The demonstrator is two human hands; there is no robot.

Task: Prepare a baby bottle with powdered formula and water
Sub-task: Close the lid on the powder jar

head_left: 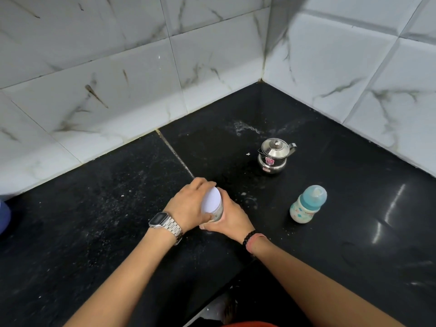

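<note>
Our left hand (188, 204) curls over the white lid (211, 199) of a small container (218, 210), fingers wrapped round the lid's far edge and the thumb pressed against its near side, while our right hand (230, 219) grips the container's grey body from the right and below, fingers closed around it. The container stands low over the black counter (106, 220), near its front edge and about the middle of the view; whether its base touches the stone we cannot tell, since both hands hide it. The lid is flat, round and plain white, tilted toward us. A silver metal watch (162, 221) sits on the left wrist, and a black beaded bracelet (249, 238) with a pinkish thread beside it on the right. Outward to the right stands the baby bottle (306, 205) — a squat, pale body with small coloured prints and a translucent teal cap over the nipple — upright on the counter, apart from the hands. Farther back, nearer the corner, stands a small steel pot (274, 153) with a knobbed lid, a handle and a red sticker on its belly. Pale specks and smears dust the counter, thickest toward the corner behind the pot. White marble-veined tiles (118, 79) rise behind on two sides — and a blue object (3, 217) shows at the far left edge, mostly cut off.
</note>
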